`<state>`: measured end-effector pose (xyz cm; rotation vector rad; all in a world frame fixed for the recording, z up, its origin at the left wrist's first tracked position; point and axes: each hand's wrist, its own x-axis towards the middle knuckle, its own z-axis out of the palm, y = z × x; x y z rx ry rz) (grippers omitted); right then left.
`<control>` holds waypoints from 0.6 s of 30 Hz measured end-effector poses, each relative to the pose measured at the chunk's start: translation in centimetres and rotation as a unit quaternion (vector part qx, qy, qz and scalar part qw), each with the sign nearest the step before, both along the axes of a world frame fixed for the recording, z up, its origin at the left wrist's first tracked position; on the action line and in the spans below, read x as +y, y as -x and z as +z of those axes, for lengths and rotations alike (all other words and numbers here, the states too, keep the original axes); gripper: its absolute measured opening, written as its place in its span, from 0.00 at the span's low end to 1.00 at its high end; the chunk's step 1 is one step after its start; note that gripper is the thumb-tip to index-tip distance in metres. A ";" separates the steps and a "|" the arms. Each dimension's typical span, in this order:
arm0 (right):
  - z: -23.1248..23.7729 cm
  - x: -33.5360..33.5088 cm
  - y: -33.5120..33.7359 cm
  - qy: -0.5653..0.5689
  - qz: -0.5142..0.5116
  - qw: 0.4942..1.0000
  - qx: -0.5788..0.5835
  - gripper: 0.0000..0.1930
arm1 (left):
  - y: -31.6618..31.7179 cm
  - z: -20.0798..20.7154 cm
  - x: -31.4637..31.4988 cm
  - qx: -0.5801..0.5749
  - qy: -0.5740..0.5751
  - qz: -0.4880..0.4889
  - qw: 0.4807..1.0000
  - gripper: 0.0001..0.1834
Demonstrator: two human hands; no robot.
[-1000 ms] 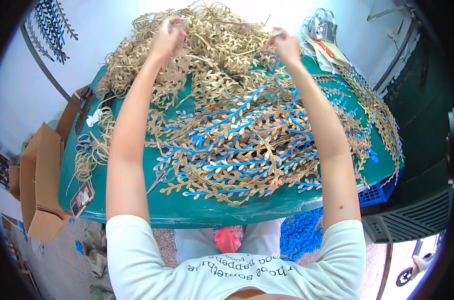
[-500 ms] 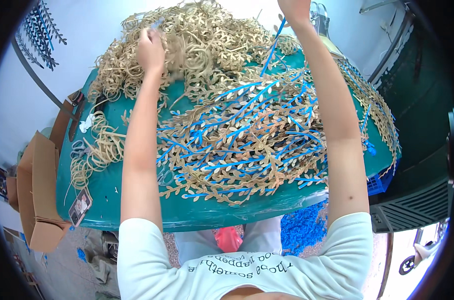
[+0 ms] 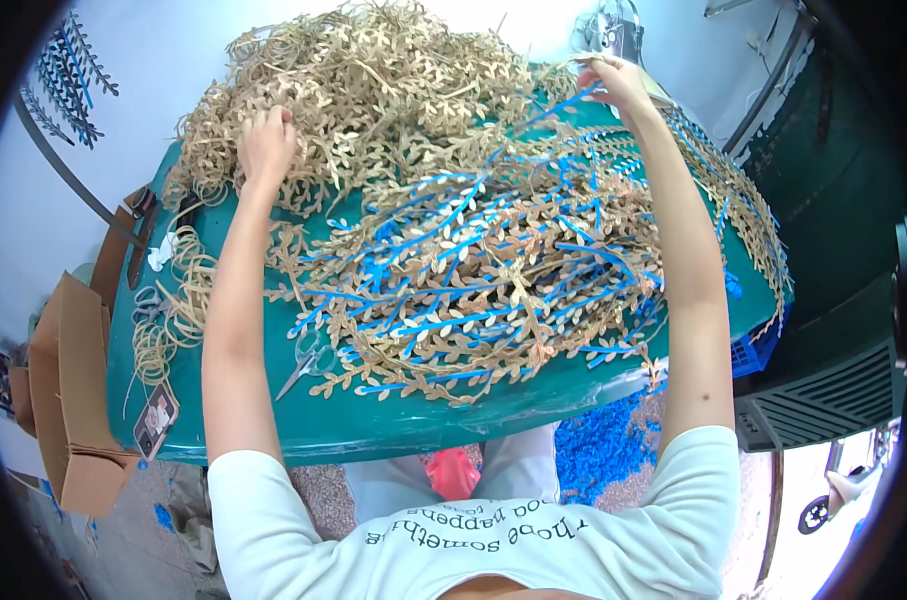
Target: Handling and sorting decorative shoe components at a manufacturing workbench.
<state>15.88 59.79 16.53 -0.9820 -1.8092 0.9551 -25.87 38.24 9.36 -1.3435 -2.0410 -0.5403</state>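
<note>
A large tangled heap of gold leaf garland (image 3: 374,110) covers the far left of the green table (image 3: 454,425). My left hand (image 3: 267,145) is at the heap's left side, fingers curled closed; whatever they grip is hidden. At the far right my raised right hand (image 3: 619,85) pinches a leaf garland strand (image 3: 564,107) with a blue strip along it. Below my hands, across the middle, lies a spread of gold leaf strands backed with blue strips (image 3: 474,270). Scissors (image 3: 309,362) rest at its near left edge.
Beside my left arm lie loose beige cord coils (image 3: 159,350), a second pair of scissors (image 3: 151,303) and a phone (image 3: 157,422). An open cardboard box (image 3: 69,370) stands left of the table. More strands (image 3: 754,230) hang over the right edge, above a blue crate (image 3: 759,352).
My left hand has drawn nearer and to the left along the heap. The right hand has come down and nearer, still with the strand. The near scissors now show beside my left arm.
</note>
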 end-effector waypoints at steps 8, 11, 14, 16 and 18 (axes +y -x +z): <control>-1.8 2.2 -6.8 0.067 -0.147 0.956 -0.245 0.19 | -12.2 1.1 -0.2 -0.290 0.286 -0.265 0.874 0.21; -3.6 -0.3 -10.4 0.236 -0.108 0.951 -0.168 0.21 | -16.8 -1.7 -2.0 -0.304 0.404 -0.327 0.798 0.25; -4.5 -1.6 -14.6 0.152 -0.181 0.969 -0.074 0.22 | -17.9 -3.1 -2.1 -0.242 0.318 -0.335 0.853 0.21; -4.8 -4.2 -14.6 0.031 -0.145 0.985 -0.086 0.21 | -17.9 -1.7 -2.9 -0.230 0.262 -0.321 0.881 0.19; -4.8 -7.3 -12.5 0.014 -0.020 0.991 -0.134 0.19 | -16.5 -1.1 -3.3 -0.139 0.144 -0.278 0.939 0.18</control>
